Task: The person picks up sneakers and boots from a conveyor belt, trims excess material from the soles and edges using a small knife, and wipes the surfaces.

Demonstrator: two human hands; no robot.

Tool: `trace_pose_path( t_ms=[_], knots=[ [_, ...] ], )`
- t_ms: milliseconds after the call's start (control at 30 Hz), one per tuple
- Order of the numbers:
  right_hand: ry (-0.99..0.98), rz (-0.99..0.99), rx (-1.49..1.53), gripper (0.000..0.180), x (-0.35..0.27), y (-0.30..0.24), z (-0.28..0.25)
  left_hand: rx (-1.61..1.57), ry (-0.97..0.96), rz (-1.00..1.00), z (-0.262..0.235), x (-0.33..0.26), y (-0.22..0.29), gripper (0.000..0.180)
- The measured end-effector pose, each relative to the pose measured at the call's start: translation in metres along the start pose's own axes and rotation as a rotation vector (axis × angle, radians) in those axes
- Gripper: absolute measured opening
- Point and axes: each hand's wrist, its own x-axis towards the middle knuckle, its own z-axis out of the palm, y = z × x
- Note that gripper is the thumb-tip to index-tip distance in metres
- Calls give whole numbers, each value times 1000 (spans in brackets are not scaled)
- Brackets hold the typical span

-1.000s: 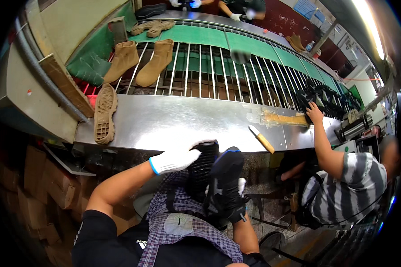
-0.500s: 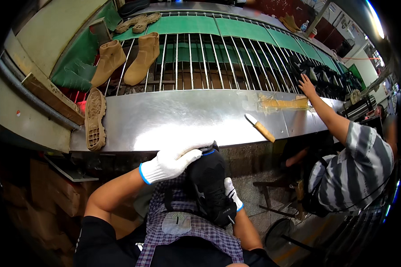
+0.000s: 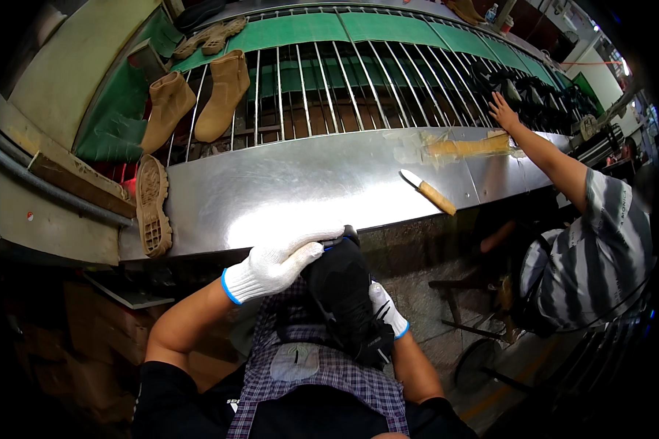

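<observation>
While the black shoe lay in the lap, just below the near edge of the steel table, items were logged left to right.

Tan sole: tread up, at the table's left end. Two tan boots: leaning on the wire rack behind it.

Left hand, white glove: laid over the shoe's upper end, fingers curled on it, grasping. Right hand, white glove: mostly hidden behind the shoe, fingers apparently closed on its far side; exact grip could not be told.

Handling note, as a judgement: the shoe would be best kept braced against the lap, the left hand pinning the top while the right steadied the side, so the work did not twist.

Knife, wooden handle: lying alone on the table, apart from both hands. Co-worker's hand: reaching toward dark shoes at the rack's right end.

Change against the frame half a second earlier: the left hand sat in much the same place on the shoe; the view had tipped slightly; the co-worker's arm stayed extended.
</observation>
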Motion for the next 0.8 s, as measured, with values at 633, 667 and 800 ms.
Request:
trace_pose_path(
  t_ms=[633,667,800],
  knots=[
    [118,112,215,96,-22,-1,7,220,-266,204,-19,27,4,52],
    [138,140,251,96,-25,-2,7,254,-318,177,-23,31,7,55],
    [258,98,250,102,-31,-1,10,309,-275,-21,-11,20,-6,81]
  ],
)
